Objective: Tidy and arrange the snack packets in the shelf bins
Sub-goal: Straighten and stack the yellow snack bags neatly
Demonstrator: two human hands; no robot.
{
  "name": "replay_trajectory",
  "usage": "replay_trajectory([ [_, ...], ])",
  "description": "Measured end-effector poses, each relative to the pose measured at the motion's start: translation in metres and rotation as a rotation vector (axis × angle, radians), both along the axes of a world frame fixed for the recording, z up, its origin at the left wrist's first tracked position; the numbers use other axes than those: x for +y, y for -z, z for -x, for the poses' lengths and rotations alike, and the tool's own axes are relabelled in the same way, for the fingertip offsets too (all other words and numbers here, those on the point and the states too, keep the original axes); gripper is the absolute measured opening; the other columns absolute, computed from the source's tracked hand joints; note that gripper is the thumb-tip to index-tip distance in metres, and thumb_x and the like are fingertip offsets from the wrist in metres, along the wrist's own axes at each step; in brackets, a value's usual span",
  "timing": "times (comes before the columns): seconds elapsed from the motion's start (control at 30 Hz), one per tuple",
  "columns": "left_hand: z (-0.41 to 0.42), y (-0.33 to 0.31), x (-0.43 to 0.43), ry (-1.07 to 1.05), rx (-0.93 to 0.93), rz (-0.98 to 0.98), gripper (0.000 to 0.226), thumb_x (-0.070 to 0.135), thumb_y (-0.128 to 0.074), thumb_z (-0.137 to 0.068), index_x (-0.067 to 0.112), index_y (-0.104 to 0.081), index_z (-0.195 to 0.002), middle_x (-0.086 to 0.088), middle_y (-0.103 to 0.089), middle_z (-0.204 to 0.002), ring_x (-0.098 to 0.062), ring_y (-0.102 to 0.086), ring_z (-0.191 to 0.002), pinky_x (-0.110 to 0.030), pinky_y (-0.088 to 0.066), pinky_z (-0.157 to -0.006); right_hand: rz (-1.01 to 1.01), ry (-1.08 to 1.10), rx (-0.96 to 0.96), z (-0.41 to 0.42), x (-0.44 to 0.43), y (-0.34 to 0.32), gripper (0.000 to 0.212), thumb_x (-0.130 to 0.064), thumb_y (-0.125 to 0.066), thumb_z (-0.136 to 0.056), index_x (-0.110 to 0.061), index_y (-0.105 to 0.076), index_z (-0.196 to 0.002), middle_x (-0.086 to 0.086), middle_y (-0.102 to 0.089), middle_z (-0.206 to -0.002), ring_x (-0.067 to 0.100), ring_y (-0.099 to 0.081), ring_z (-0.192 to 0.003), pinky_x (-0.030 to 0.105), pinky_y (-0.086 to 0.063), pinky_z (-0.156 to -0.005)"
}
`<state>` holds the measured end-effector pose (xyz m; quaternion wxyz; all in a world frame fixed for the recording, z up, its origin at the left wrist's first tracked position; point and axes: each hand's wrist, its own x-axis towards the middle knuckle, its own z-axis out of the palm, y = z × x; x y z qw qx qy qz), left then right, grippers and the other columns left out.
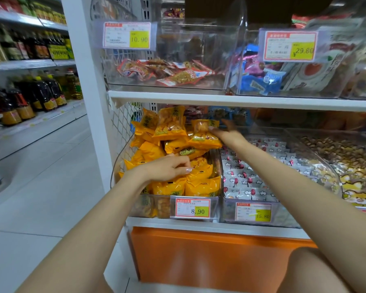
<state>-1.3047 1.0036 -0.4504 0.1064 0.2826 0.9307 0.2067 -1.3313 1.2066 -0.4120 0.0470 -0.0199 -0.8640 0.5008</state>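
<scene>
A clear plastic bin [217, 166] on the lower shelf is heaped with yellow-orange snack packets [203, 182]. My left hand [167, 168] lies on the middle of the heap, fingers curled around a yellow packet [200, 169]. Further back, my right hand [226, 132] is blurred at the right rear of the pile and pinches a yellow packet [205, 134] with its thumb on the front. Several packets stand upright at the back [169, 123].
A bin of white packets with red print [251, 178] stands to the right, then a bin of mixed sweets [347, 166]. Price tags [192, 207] hang on the bin fronts. The shelf above [220, 98] carries more clear bins. Oil bottles [30, 96] line the left aisle.
</scene>
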Motion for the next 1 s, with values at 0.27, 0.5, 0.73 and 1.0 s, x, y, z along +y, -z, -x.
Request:
replay_trajectory([
  [0.27, 0.0, -0.002, -0.002, 0.076, -0.06, -0.049, 0.012, 0.022, -0.043, -0.099, 0.025, -0.052, -0.106, 0.004, -0.054, -0.132, -0.012, -0.049, -0.122, -0.035, -0.042, -0.1, 0.186, -0.159, 0.022, 0.009, 0.0, 0.001, 0.086, -0.008, -0.067, -0.083, -0.019, -0.013, -0.149, 0.01, -0.037, -0.146, 0.027, -0.039, -0.131, 0.026, -0.033, -0.093],
  [0.5, -0.008, -0.007, -0.001, 0.058, -0.01, 0.084, 0.036, 0.043, -0.036, -0.098, 0.036, -0.041, -0.133, 0.005, -0.053, -0.11, -0.015, -0.046, -0.105, -0.031, -0.038, -0.082, 0.22, -0.184, 0.182, 0.007, -0.008, 0.0, 0.085, 0.009, -0.07, -0.073, -0.02, -0.031, -0.142, -0.001, -0.049, -0.118, 0.008, -0.055, -0.092, 0.009, -0.046, -0.057],
  [0.73, -0.017, -0.009, 0.0, 0.073, 0.036, 0.109, 0.041, 0.039, -0.035, -0.099, 0.033, -0.038, -0.139, 0.009, -0.041, -0.143, -0.015, -0.036, -0.13, -0.028, -0.029, -0.102, 0.311, -0.201, 0.34, -0.001, -0.01, 0.004, 0.061, 0.016, -0.069, -0.069, -0.024, -0.043, -0.107, 0.006, -0.055, -0.114, 0.023, -0.057, -0.106, 0.029, -0.054, -0.077],
  [1.0, -0.029, -0.022, -0.005, 0.096, 0.147, 0.166, 0.037, 0.041, -0.041, -0.097, 0.032, -0.05, -0.132, 0.011, -0.052, -0.134, -0.008, -0.048, -0.119, -0.026, -0.038, -0.097, -0.073, -0.423, 0.274, -0.014, -0.001, 0.005, 0.049, -0.003, -0.076, -0.073, -0.028, -0.044, -0.1, -0.008, -0.051, -0.099, 0.01, -0.055, -0.092, 0.016, -0.045, -0.071],
])
